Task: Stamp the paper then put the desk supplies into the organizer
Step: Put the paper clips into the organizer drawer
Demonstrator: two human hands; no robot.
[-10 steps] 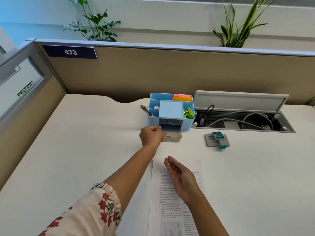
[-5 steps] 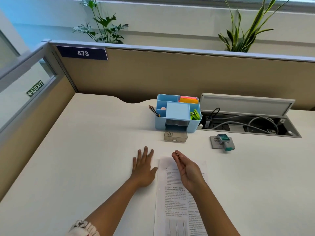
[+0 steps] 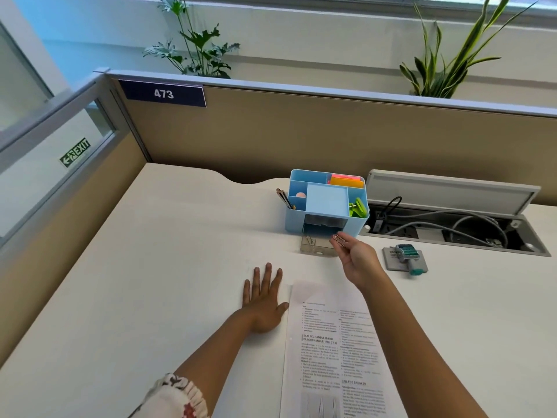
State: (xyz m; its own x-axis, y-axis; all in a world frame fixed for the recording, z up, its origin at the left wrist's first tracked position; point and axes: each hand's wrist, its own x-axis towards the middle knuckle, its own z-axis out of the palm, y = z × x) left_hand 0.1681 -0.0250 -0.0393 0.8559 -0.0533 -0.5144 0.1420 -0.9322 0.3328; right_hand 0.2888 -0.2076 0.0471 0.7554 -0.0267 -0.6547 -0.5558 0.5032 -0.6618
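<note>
A blue organizer (image 3: 327, 203) stands at the back of the desk, holding pencils, sticky notes and green clips. Its clear drawer (image 3: 313, 247) is pulled out in front, with a paper clip inside. My right hand (image 3: 357, 262) hovers at the drawer's right edge, fingers nearly straight, with paper clips (image 3: 339, 239) lying on the fingertips. Beside the printed paper (image 3: 331, 342), my left hand (image 3: 263, 297) lies flat on the desk with its fingers spread. A teal stamp (image 3: 407, 254) rests on its grey pad (image 3: 391, 262) to the right.
An open cable tray (image 3: 452, 227) with sockets and wires is sunk into the desk right of the organizer, its lid (image 3: 446, 188) raised. A beige partition (image 3: 301, 131) walls off the back and left, with plants behind it.
My left hand drew back from the drawer and now lies flat on the desk. My right hand moved forward off the paper to the drawer, carrying the paper clips.
</note>
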